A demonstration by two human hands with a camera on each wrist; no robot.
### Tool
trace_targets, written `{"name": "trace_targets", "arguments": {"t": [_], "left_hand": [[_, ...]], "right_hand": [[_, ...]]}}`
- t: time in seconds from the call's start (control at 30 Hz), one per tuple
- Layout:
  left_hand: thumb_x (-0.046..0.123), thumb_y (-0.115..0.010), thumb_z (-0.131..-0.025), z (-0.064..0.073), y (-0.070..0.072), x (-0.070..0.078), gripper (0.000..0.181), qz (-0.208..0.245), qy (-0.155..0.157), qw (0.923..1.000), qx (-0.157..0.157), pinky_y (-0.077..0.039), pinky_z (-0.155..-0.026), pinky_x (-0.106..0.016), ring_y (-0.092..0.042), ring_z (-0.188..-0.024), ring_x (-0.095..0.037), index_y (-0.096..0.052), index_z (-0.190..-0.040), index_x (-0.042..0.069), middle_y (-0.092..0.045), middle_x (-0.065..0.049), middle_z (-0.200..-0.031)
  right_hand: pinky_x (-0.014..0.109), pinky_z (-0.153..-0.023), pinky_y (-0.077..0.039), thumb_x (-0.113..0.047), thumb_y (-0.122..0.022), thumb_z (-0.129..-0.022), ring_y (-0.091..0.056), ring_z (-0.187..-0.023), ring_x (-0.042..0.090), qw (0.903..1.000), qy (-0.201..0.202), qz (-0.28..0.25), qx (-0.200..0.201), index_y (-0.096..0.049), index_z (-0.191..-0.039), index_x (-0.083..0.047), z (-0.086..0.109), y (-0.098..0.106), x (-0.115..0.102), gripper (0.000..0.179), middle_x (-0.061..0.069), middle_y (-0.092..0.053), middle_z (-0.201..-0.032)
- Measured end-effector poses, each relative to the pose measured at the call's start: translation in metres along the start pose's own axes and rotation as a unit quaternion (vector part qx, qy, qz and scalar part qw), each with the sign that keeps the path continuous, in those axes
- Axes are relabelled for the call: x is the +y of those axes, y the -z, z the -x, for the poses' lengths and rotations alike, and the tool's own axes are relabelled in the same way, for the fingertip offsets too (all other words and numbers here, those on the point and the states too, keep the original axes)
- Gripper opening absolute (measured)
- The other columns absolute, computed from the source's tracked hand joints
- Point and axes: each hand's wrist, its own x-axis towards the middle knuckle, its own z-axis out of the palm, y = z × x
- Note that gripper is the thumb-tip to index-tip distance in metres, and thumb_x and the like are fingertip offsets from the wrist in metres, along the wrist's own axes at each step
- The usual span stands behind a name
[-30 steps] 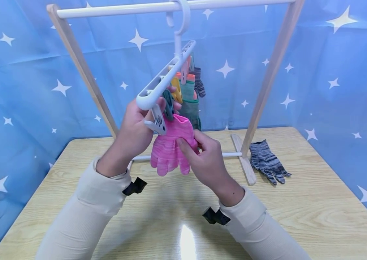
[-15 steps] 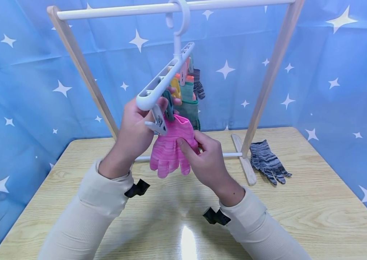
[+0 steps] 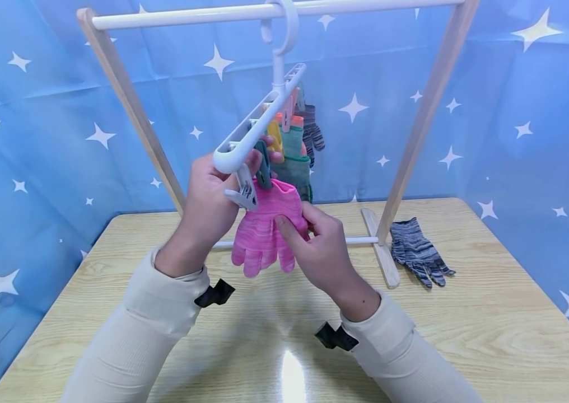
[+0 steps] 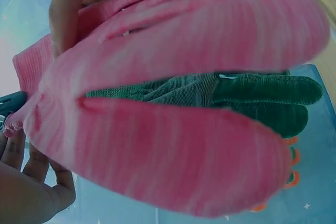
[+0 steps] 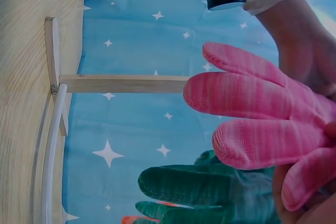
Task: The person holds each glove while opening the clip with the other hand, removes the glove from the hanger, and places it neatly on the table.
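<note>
A pink striped glove (image 3: 264, 235) hangs fingers down below the near end of a white clip hanger (image 3: 259, 129). My left hand (image 3: 211, 196) pinches a dark green clothespin (image 3: 263, 168), whose tip is at the glove's cuff. With thumb and fingers, my right hand (image 3: 322, 246) grips the glove's right side. A grey clothespin (image 3: 244, 193) dangles in front of the cuff. In the left wrist view, the pink glove (image 4: 173, 150) covers much of the frame, the left hand's fingers (image 4: 37, 166) beside the clip. The right wrist view shows the pink glove (image 5: 262, 98) close up.
Further along the hanger hang green gloves (image 3: 294, 170) and a dark striped glove (image 3: 312, 131), with a yellow clothespin (image 3: 275, 140) and a pink clothespin (image 3: 287, 115). The hanger hooks over a rack's white bar (image 3: 183, 15). Another dark striped glove (image 3: 418, 252) lies on the table (image 3: 491, 330).
Both hands keep their grips on the clothespin and the pink glove. The head view has shifted slightly, so the rack and the loose glove appear a little further right.
</note>
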Motion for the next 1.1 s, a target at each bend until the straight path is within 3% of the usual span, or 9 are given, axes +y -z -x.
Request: {"name": "trace_targets", "arguments": {"t": [0.13,0.43,0.5,0.67,0.9,1.1], "left_hand": [[0.015,-0.056,-0.103,0.0007,0.0002,0.0013,0.031,0.000,-0.001,1.0000,0.009,-0.051,-0.090,-0.029,-0.068,-0.109,-0.031,-0.063,-0.131,0.004,-0.072,-0.008,-0.105],[0.015,-0.058,-0.102,-0.0004,-0.0005,0.0038,0.029,0.019,-0.018,0.9988,0.041,-0.056,-0.084,-0.029,-0.070,-0.097,-0.031,-0.065,-0.126,0.002,-0.072,-0.006,-0.100],[0.014,-0.057,-0.102,-0.0007,-0.0002,0.0050,0.029,0.017,-0.029,0.9984,0.047,-0.055,-0.091,-0.031,-0.070,-0.094,-0.028,-0.065,-0.127,0.003,-0.071,-0.006,-0.101],[0.013,-0.056,-0.102,-0.0014,-0.0001,0.0064,0.030,0.018,-0.045,0.9979,0.043,-0.051,-0.102,-0.036,-0.069,-0.095,-0.026,-0.063,-0.130,0.005,-0.069,-0.009,-0.105],[0.010,-0.057,-0.102,-0.0012,-0.0002,0.0061,0.030,0.011,-0.057,0.9975,0.041,-0.051,-0.098,-0.035,-0.069,-0.096,-0.024,-0.063,-0.129,0.001,-0.068,-0.013,-0.110],[0.011,-0.057,-0.101,0.0003,-0.0004,0.0072,0.030,-0.031,-0.053,0.9973,0.039,-0.053,-0.098,-0.035,-0.070,-0.095,-0.028,-0.061,-0.129,0.000,-0.070,-0.012,-0.109]], "right_hand": [[0.025,-0.052,-0.039,-0.009,-0.071,-0.093,-0.045,-0.061,0.015,1.0000,-0.003,-0.005,-0.005,-0.068,-0.106,-0.002,0.0006,-0.0012,-0.0016,0.015,0.004,-0.049,-0.069],[0.025,-0.051,-0.036,-0.008,-0.071,-0.093,-0.042,-0.058,0.013,0.9999,0.011,-0.007,-0.002,-0.066,-0.091,-0.003,0.0005,-0.0046,-0.0002,0.008,0.002,-0.045,-0.066],[0.025,-0.050,-0.035,-0.008,-0.072,-0.092,-0.041,-0.057,0.012,0.9999,0.014,-0.004,-0.002,-0.064,-0.086,-0.003,0.0008,-0.0053,0.0007,0.011,0.002,-0.043,-0.064],[0.025,-0.046,-0.031,-0.007,-0.072,-0.091,-0.036,-0.052,0.010,0.9997,0.022,-0.001,0.000,-0.058,-0.079,-0.004,0.0017,-0.0054,0.0013,0.019,0.002,-0.038,-0.061],[0.025,-0.045,-0.032,-0.006,-0.072,-0.091,-0.038,-0.051,0.010,0.9998,0.020,-0.001,-0.002,-0.063,-0.083,-0.004,0.0025,-0.0061,0.0020,0.012,0.001,-0.040,-0.061],[0.025,-0.045,-0.031,-0.006,-0.071,-0.091,-0.036,-0.051,0.009,0.9998,0.021,-0.003,-0.006,-0.063,-0.084,-0.004,0.0028,-0.0068,0.0034,0.011,0.000,-0.036,-0.058]]}}
